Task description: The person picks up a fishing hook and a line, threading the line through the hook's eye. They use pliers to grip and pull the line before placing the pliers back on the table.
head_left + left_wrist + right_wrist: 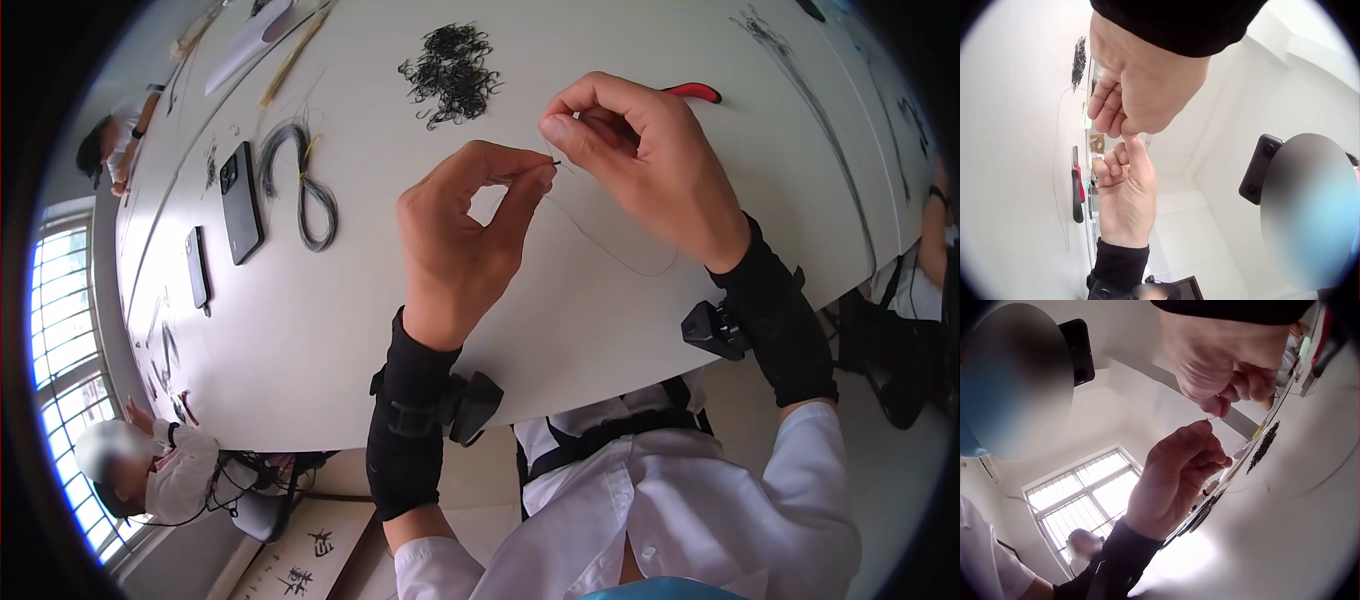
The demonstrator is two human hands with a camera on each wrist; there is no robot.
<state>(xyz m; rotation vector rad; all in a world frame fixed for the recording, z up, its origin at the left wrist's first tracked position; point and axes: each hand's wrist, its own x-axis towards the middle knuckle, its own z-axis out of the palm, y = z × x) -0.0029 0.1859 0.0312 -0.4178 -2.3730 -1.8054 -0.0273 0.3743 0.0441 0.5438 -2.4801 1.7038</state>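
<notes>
My left hand [455,235] pinches a small dark fishing hook [557,163] between thumb and forefinger, with its tip just past the fingertips. A thin clear line [600,246] loops from there over the white table. Just to the right, my right hand [650,155] pinches a stretch of this line, thumb against forefinger, a short way from the hook. In the left wrist view the two hands overlap and the hook is hidden. A tangled pile of black hooks [450,75] lies on the table beyond the hands.
Red-handled pliers [697,92] lie beyond my right hand. At left are a tied coil of grey line [318,190], a black phone [240,203] and a smaller phone [198,268]. Long strands [835,150] stretch along the right side. Other people sit around the table [330,340].
</notes>
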